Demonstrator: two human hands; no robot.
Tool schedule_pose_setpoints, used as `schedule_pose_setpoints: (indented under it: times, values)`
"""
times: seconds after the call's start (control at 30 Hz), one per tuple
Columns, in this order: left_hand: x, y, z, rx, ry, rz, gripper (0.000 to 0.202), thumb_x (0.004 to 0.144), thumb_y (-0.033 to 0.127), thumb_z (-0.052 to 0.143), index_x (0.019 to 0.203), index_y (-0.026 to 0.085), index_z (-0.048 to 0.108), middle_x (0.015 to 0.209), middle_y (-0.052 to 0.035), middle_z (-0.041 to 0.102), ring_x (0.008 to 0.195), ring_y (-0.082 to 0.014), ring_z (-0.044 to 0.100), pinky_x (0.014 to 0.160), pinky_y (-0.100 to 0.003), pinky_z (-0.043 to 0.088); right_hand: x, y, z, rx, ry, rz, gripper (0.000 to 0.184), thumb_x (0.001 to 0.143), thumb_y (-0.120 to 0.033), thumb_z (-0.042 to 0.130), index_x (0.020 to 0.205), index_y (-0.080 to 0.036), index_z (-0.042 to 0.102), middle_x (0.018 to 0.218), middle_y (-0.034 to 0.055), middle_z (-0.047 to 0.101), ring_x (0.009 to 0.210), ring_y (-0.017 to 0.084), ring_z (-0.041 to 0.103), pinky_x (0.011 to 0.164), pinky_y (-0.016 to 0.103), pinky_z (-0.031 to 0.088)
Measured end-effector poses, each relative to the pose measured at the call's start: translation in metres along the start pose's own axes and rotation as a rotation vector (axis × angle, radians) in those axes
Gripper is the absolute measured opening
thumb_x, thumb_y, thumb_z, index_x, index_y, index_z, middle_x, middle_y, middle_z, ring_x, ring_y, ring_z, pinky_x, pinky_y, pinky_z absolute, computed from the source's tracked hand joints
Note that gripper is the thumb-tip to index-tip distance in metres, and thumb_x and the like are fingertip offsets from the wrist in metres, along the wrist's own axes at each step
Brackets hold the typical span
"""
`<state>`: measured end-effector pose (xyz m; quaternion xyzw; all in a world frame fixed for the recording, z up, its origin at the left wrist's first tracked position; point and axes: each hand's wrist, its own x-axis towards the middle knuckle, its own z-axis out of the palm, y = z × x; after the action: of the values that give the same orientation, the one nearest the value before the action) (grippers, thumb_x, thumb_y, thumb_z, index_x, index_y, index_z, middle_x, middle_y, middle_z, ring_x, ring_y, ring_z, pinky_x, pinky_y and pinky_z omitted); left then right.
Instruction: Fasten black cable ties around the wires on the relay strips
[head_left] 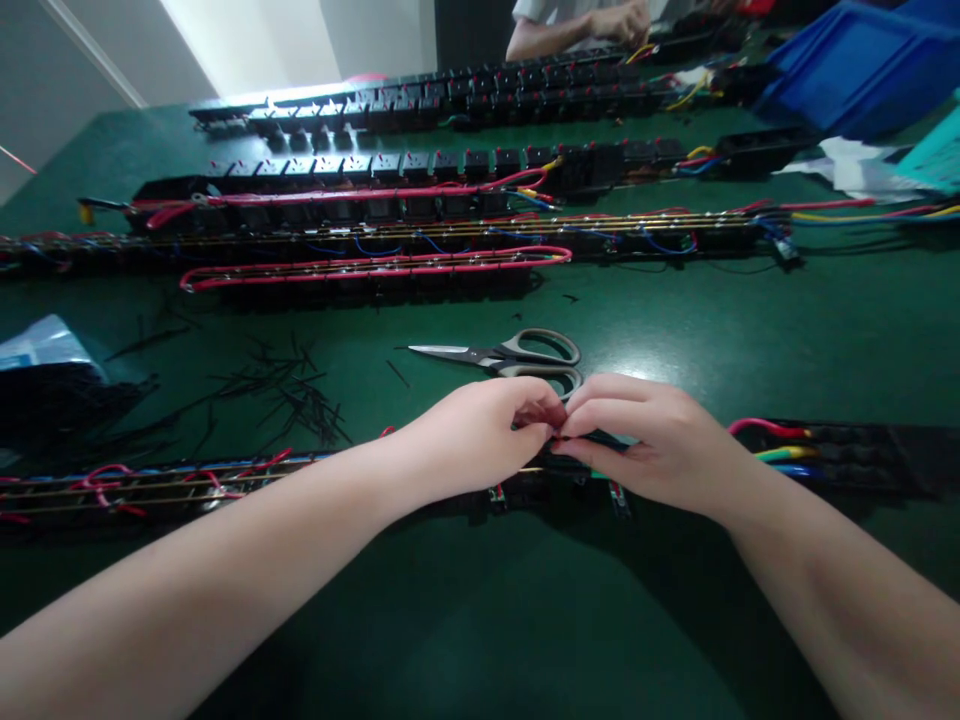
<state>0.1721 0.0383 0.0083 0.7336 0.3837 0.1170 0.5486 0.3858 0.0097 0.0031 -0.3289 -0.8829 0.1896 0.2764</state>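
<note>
A long black socket strip [840, 455] with red, yellow and blue wires lies across the green table [750, 340] in front of me. My left hand [480, 430] and my right hand [660, 440] meet over its middle, fingertips pinched together on the strip's wiring; what exactly they pinch is hidden by the fingers. A pair of grey-handled scissors [510, 358] lies shut just beyond my hands, blades pointing left.
Several more wired socket strips [375, 270] lie in rows farther back. Cut black tie ends [285, 385] litter the left. A plastic bag [45, 370] sits at far left, a blue bin [855, 60] at back right. Another person's hand [615, 20] works at the far edge.
</note>
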Motion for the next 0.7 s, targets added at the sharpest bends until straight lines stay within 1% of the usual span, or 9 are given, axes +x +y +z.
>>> schedule_pose_setpoints:
  times: [0.1,0.2,0.33,0.4,0.57,0.7]
  values:
    - [0.007,0.0,0.003,-0.088,-0.004,-0.049,0.012,0.087,0.013,0.056,0.091,0.02,0.066,0.091,0.0004,0.075,0.085,-0.0145,0.07,0.08,-0.026,0.052,-0.002,0.001,0.0,0.031,0.023,0.003,0.008,0.092,-0.017,0.069,0.085,-0.02,0.068,0.086,0.0035,0.072,0.077,0.013,0.068,0.068,0.023,0.054]
    - [0.01,-0.001,0.006,-0.101,0.017,-0.067,0.006,0.085,0.016,0.06,0.086,0.019,0.066,0.085,0.0008,0.074,0.078,-0.0132,0.067,0.072,-0.024,0.049,-0.003,0.002,0.002,0.047,0.033,0.015,0.006,0.091,-0.017,0.071,0.085,-0.019,0.069,0.087,0.0037,0.072,0.078,0.013,0.068,0.069,0.023,0.054]
    - [0.004,-0.002,0.006,-0.091,0.062,-0.046,0.007,0.085,0.021,0.061,0.083,0.019,0.067,0.083,0.0009,0.074,0.077,-0.0137,0.066,0.071,-0.024,0.049,-0.003,0.002,0.001,0.053,0.027,0.028,0.006,0.09,-0.017,0.072,0.085,-0.019,0.069,0.087,0.0038,0.072,0.078,0.013,0.068,0.069,0.023,0.054]
    - [0.001,-0.001,0.006,-0.038,0.098,-0.043,0.008,0.087,0.023,0.06,0.083,0.02,0.067,0.084,0.0011,0.075,0.079,-0.0147,0.067,0.072,-0.026,0.05,-0.003,0.001,-0.002,0.053,0.014,0.039,0.007,0.091,-0.017,0.071,0.085,-0.019,0.069,0.086,0.0037,0.071,0.077,0.013,0.068,0.067,0.023,0.053]
    - [-0.003,0.003,0.004,0.251,0.188,0.028,0.014,0.091,0.021,0.055,0.085,0.022,0.068,0.086,0.0018,0.076,0.081,-0.0171,0.067,0.072,-0.028,0.046,-0.002,0.002,-0.009,0.008,0.018,0.046,0.008,0.093,-0.021,0.07,0.085,-0.02,0.069,0.082,0.0036,0.07,0.075,0.014,0.067,0.066,0.024,0.053]
    - [-0.001,0.003,0.003,0.35,0.203,0.071,0.017,0.093,0.019,0.054,0.091,0.023,0.07,0.09,0.001,0.077,0.084,-0.0182,0.068,0.072,-0.028,0.046,-0.001,0.005,-0.008,-0.008,0.01,0.07,0.008,0.093,-0.022,0.069,0.085,-0.021,0.069,0.083,0.0036,0.07,0.076,0.015,0.067,0.067,0.025,0.054]
